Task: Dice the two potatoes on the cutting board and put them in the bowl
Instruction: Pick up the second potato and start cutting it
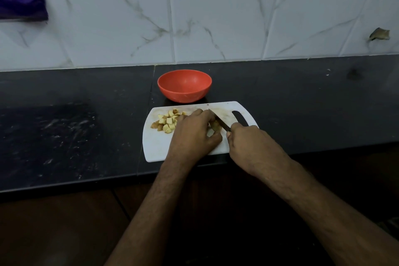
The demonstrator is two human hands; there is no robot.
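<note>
While my right hand [248,140] grips the knife [219,120], my left hand [194,131] curls its fingers round a potato piece [216,125] on the white cutting board [155,147]. Diced pieces [168,122] sit left; beyond, the orange bowl [184,85] stands on the dark tabletop [64,125], below marbled wall tiles [216,24].

Orange-red bowl [184,85], white cutting board [157,147], pale-yellow potato cubes [168,122] — black counter [64,131], grey-veined white tiles [216,24]
</note>
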